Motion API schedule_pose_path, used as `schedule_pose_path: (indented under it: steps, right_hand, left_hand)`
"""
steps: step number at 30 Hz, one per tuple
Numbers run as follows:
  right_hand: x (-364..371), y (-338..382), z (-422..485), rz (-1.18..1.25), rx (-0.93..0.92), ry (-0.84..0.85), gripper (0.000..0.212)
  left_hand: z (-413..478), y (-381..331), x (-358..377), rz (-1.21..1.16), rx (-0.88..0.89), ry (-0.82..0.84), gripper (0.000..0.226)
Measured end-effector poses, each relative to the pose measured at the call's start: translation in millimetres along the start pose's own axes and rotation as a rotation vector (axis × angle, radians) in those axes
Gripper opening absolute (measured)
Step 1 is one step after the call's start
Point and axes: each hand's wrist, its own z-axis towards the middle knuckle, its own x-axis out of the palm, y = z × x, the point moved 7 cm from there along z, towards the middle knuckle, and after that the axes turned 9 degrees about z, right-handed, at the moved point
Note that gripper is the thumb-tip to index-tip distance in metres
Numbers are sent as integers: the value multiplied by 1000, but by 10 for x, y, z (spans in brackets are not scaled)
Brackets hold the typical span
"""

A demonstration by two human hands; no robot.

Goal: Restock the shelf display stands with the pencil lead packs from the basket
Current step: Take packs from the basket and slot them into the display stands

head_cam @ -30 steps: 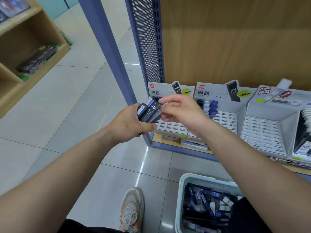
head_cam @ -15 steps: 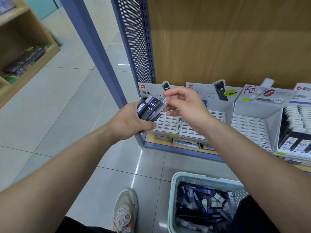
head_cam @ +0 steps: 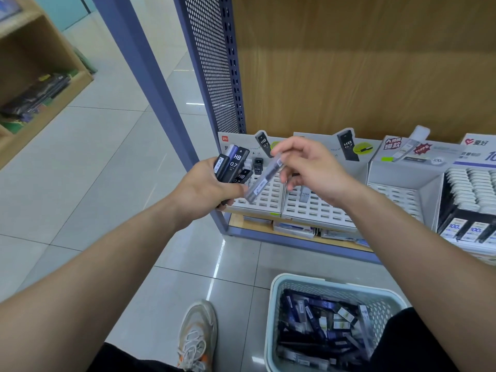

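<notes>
In the head view, the left hand (head_cam: 204,189) is curled round a bundle of lead packs (head_cam: 234,165) marked HB 0.7, fanned upright in front of the shelf. The right hand (head_cam: 314,170) pinches a single pack (head_cam: 264,177) near its top end between thumb and fingertips. That pack hangs tilted, with its lower end close to the left thumb; whether the two touch cannot be told. Both hands hover over the left display stand (head_cam: 268,194), whose slotted face is mostly bare, with a few packs seated along its top row. The neighbouring stand (head_cam: 316,208) is likewise mostly unfilled. The basket (head_cam: 273,304) sits on the floor below the right forearm, with many packs heaped inside. The step in hand looks to be feeding one pack from the bundle into a stand. The next move calls for swinging the pack in line with an open slot and sliding it down until it seats, while the left hand keeps the rest gathered.
</notes>
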Motion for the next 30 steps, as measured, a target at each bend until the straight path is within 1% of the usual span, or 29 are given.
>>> schedule_pose_path:
  steps: [4, 9, 10, 12, 15, 18, 22, 24, 26, 28, 30]
  right_hand:
    - [143, 31, -13, 26, -20, 84, 20]
    - [178, 29, -17, -77, -73, 106, 13]
    - [166, 24, -24, -66, -71, 111, 14]
    - [121, 23, -34, -39, -66, 112, 24]
    - [43, 31, -41, 22, -68, 48, 33]
    - [-30, 31, -51, 79, -64, -45, 27]
    - [-228, 136, -80, 55, -152, -168, 20]
    - [-391, 174, -93, -16, -194, -243, 20]
    - [-545, 175, -96, -188, -228, -293, 19]
    - [-662, 145, -84, -347, -238, -307, 21]
    - [-753, 61, -57, -456, -207, -295, 20]
  left_hand:
    - [1, -33, 53, -13, 14, 24, 25]
    - [-7, -28, 107, -6, 0, 62, 27]
    - [-9, -31, 112, -1, 2, 67, 27]
    - [-13, -44, 116, 14, 5, 73, 25]
    - [-11, -72, 110, 22, 0, 63, 26]
    - [-3, -76, 92, 27, -16, 39, 29]
    - [6, -40, 51, 58, -32, 9, 32]
    - [7, -13, 43, 86, -40, 8, 32]
    - [5, 8, 40, 131, -43, 7, 33]
    - [3, 21, 41, 160, -41, 10, 33]
    - [3, 32, 42, 171, -40, 13, 33]
